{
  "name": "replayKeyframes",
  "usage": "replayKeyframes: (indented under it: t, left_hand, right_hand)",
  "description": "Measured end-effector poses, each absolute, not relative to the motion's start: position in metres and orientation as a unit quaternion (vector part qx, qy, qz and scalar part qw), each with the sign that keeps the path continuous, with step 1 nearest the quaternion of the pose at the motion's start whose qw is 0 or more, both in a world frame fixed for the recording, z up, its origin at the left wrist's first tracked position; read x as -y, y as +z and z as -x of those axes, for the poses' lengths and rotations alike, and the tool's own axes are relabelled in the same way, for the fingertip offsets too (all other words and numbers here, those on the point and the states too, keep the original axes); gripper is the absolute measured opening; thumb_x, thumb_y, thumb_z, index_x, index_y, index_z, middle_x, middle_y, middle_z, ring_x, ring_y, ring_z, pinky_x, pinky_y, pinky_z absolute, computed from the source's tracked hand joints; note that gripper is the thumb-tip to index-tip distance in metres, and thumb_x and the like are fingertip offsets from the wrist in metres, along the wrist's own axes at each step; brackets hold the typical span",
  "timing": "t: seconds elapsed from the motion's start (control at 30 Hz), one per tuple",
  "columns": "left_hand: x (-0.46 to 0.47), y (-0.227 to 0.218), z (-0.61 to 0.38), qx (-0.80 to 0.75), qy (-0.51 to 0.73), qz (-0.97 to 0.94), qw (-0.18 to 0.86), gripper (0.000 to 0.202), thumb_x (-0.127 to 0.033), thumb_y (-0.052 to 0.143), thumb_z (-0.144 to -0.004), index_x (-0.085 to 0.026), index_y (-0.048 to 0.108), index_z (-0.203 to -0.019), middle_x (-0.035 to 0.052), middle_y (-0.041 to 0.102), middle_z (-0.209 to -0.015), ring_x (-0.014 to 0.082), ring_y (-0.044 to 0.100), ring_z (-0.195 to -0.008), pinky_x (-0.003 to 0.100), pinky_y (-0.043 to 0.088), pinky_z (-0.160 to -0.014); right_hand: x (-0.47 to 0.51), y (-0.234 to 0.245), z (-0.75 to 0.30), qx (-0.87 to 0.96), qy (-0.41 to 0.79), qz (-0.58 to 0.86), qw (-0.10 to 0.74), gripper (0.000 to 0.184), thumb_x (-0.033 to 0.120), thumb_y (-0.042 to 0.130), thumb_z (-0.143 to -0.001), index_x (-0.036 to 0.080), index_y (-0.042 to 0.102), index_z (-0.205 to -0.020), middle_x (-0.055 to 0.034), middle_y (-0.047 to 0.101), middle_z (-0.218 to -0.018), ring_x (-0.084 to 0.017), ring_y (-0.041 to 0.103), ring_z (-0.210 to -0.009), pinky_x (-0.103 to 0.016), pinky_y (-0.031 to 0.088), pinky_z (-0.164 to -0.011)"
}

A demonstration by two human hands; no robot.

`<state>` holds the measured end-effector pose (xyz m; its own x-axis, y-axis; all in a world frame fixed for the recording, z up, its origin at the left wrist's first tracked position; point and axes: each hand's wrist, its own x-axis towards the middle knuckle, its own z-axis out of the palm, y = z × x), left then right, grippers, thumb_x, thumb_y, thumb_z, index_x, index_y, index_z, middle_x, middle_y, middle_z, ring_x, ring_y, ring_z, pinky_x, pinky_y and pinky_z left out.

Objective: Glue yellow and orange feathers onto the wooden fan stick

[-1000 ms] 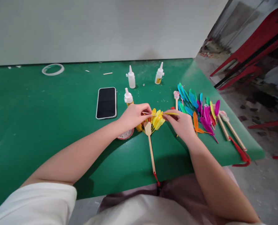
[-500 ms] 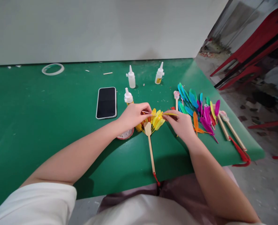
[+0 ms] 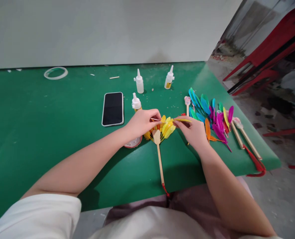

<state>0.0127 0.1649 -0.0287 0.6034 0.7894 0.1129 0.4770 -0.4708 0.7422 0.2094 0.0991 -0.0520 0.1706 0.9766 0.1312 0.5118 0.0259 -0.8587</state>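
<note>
A small feather fan (image 3: 165,127) of yellow and orange feathers lies on the green table (image 3: 50,116), its wooden handle (image 3: 159,159) pointing toward me with a red tassel at the end. My left hand (image 3: 141,123) is closed in a pinch on a thin stick over the fan's left side. My right hand (image 3: 192,131) pinches a yellow feather (image 3: 182,120) just right of the fan.
A black phone (image 3: 112,109) lies left of three glue bottles (image 3: 140,83). A pile of coloured feathers (image 3: 209,114) and several wooden fan handles (image 3: 244,137) sit at the right, near the table edge. A white ring (image 3: 55,73) lies far back. A small round dish (image 3: 132,143) sits under my left wrist.
My right hand has shifted the yellow feather slightly to the right and up. My left hand has stayed in place.
</note>
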Motion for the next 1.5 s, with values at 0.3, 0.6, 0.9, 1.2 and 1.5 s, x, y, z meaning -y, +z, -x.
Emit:
replayKeyframes:
  t: [0.3,0.6,0.9,1.2,1.5]
  left_hand:
    - [-0.1655,-0.0274,-0.0127,-0.38,0.221,-0.829,0.345,0.006,-0.023,0.06,-0.077,-0.017,0.061,-0.078,0.0009,0.069,-0.081,0.0134,0.064,-0.074,0.026,0.05,-0.068]
    - [-0.1639,-0.0263,-0.0126,-0.38,0.218,-0.831,0.342,0.007,-0.023,0.059,-0.077,-0.017,0.061,-0.078,0.0015,0.069,-0.082,0.0139,0.064,-0.074,0.026,0.051,-0.068]
    - [-0.1649,-0.0255,-0.0128,-0.379,0.219,-0.828,0.351,0.006,-0.022,0.06,-0.077,-0.017,0.061,-0.078,0.0014,0.069,-0.082,0.0138,0.064,-0.075,0.027,0.051,-0.07]
    - [-0.1657,-0.024,-0.0113,-0.38,0.24,-0.816,0.364,0.007,-0.023,0.061,-0.076,-0.017,0.061,-0.079,0.0011,0.068,-0.081,0.014,0.064,-0.077,0.028,0.051,-0.074]
    - [-0.1655,-0.0281,-0.0125,-0.377,0.232,-0.822,0.359,0.007,-0.024,0.06,-0.077,-0.017,0.06,-0.078,0.0009,0.068,-0.081,0.0133,0.064,-0.074,0.028,0.051,-0.072]
  right_hand:
    - [-0.0974,-0.0493,-0.2073,0.6,0.26,0.645,0.395,0.016,0.031,0.057,-0.079,0.02,0.069,-0.084,-0.0025,0.072,-0.08,-0.019,0.068,-0.072,-0.031,0.054,-0.07]
    - [-0.0971,-0.0501,-0.2084,0.619,0.237,0.649,0.372,0.016,0.031,0.057,-0.079,0.022,0.07,-0.085,-0.0019,0.072,-0.08,-0.019,0.068,-0.07,-0.031,0.053,-0.068]
    - [-0.0972,-0.0509,-0.209,0.628,0.22,0.654,0.36,0.016,0.031,0.058,-0.079,0.023,0.071,-0.085,-0.0017,0.073,-0.078,-0.019,0.068,-0.069,-0.031,0.053,-0.066]
    - [-0.0967,-0.0508,-0.2087,0.604,0.243,0.654,0.384,0.015,0.031,0.059,-0.078,0.021,0.07,-0.083,-0.0021,0.072,-0.079,-0.019,0.068,-0.071,-0.032,0.054,-0.069]
    - [-0.0951,-0.0481,-0.2073,0.606,0.251,0.637,0.404,0.015,0.03,0.06,-0.075,0.02,0.069,-0.08,-0.0029,0.072,-0.077,-0.018,0.068,-0.069,-0.031,0.056,-0.067]
